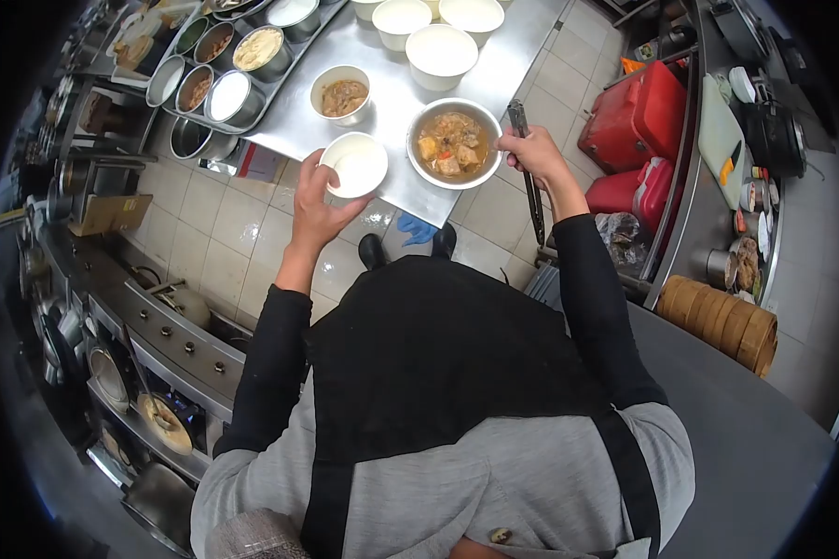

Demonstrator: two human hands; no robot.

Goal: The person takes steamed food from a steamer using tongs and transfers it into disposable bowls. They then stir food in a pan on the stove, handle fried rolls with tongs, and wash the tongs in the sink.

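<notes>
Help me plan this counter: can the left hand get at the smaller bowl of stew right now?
Probably, once freed: the left hand holds an empty-looking bowl. Beyond that, only bare table seems to lie before the smaller bowl of stew.

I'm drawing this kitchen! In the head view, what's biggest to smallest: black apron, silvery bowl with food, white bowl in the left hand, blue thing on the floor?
1. Black apron
2. Silvery bowl
3. White bowl
4. Blue thing

The apron seems nearer the camera.
</notes>
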